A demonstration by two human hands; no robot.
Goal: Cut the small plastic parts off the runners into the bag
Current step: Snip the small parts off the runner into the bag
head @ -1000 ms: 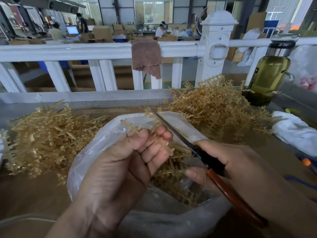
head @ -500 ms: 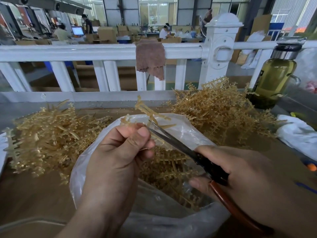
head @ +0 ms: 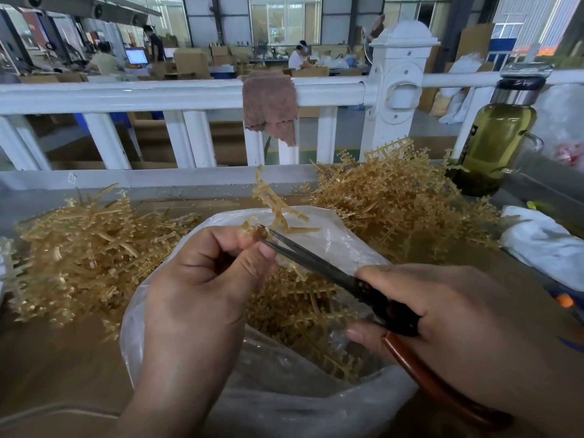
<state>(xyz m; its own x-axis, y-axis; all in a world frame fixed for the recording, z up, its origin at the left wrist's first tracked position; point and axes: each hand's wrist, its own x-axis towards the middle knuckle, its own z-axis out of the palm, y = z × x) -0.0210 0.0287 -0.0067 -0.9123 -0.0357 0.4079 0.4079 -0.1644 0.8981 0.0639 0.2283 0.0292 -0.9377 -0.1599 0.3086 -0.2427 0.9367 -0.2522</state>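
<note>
Your brown desk (head: 47, 358) stands against a white railing (head: 126, 96) in a factory hall. A clear bag (head: 316, 406) sits near you, between the left heap (head: 88, 248) and right heap (head: 395, 210) of amber runners. Your left hand (head: 196, 295) pinches 1 thin, branched runner (head: 275, 207) above the bag. Your right hand (head: 442, 311) has its grip closed round scissors (head: 316, 260), blade tips at the runner.

The runner (head: 278, 210) is motion-blurred — its held end hidden behind left fingers (head: 227, 240)

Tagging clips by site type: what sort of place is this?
Most likely a factory or packing hall. Heaps of tan plastic runners lie close by. Beyond the white railing there are stacked cardboard boxes and workers at stations across a large open floor.
</note>
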